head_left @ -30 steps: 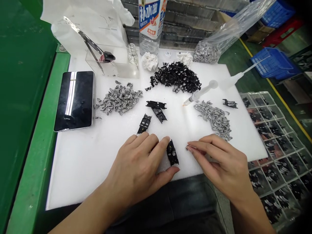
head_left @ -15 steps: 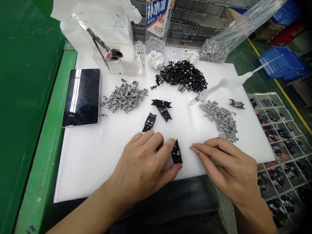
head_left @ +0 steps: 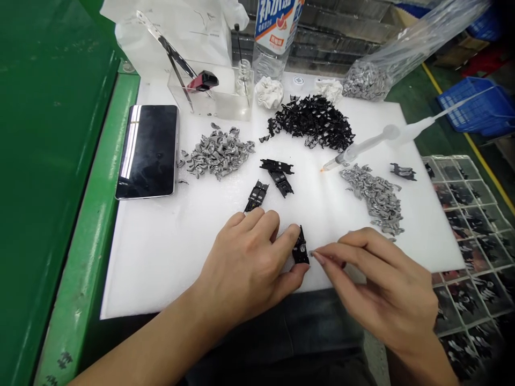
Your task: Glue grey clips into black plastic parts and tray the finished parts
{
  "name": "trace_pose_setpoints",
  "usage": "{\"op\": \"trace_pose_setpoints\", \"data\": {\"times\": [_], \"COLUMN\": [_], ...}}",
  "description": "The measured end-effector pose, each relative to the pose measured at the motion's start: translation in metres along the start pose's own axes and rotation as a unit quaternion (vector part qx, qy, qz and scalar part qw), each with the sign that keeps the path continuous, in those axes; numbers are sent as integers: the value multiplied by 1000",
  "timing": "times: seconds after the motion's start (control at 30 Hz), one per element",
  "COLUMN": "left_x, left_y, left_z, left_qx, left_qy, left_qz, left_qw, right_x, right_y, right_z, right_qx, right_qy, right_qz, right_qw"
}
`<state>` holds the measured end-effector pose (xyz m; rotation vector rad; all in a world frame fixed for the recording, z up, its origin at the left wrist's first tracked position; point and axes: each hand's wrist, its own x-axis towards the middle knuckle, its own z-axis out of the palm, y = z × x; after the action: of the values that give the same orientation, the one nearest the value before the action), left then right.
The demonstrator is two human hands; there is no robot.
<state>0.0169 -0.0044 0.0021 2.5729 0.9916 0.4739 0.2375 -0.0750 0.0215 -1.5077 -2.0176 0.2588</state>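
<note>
Between the thumb and index finger of my left hand [head_left: 249,262] a black plastic bracket [head_left: 301,250] is pinched, standing on the white foam board [head_left: 169,257]. My right hand [head_left: 378,284] pinches a tiny grey metal piece [head_left: 311,253] at its fingertips, just right of the bracket. Whether the piece touches the bracket I cannot tell. Beyond my left hand lie a black part [head_left: 257,195] and two crossed black parts [head_left: 280,182]. Piles of small grey pieces rest at left [head_left: 221,154] and right [head_left: 378,198], with a heap of black clips [head_left: 314,123] at the back.
A dark-screened tablet [head_left: 148,153] lies at left. Behind it, a clear box [head_left: 217,104] holds tweezers [head_left: 171,51]. A bottle [head_left: 273,45] stands at the back. A syringe [head_left: 362,147] lies near the right pile. Right of the board is a compartment tray [head_left: 475,214] with parts.
My right hand has brought the tiny grey piece left and slightly down, close to the bracket. The left hand still grips the bracket. The whole view has shifted, so the board appears farther right.
</note>
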Motion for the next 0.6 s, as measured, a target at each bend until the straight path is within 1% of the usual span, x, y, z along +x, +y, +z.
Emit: {"op": "trace_pose_setpoints", "data": {"times": [0.1, 0.23, 0.6], "left_x": [1, 1, 2], "left_y": [0, 0, -1], "left_z": [0, 0, 1], "left_qx": [-2, -3, 6], "left_qy": [8, 14, 12], "left_qz": [1, 7, 9], "left_qw": [1000, 1000, 1000], "right_x": [1, 2, 2], "right_y": [-8, -10, -11], "right_z": [8, 15, 17], "right_qx": [-3, -11, -27], "right_qy": [0, -6, -9], "right_qz": [-15, -19, -11], "right_qw": [1000, 1000, 1000]}}
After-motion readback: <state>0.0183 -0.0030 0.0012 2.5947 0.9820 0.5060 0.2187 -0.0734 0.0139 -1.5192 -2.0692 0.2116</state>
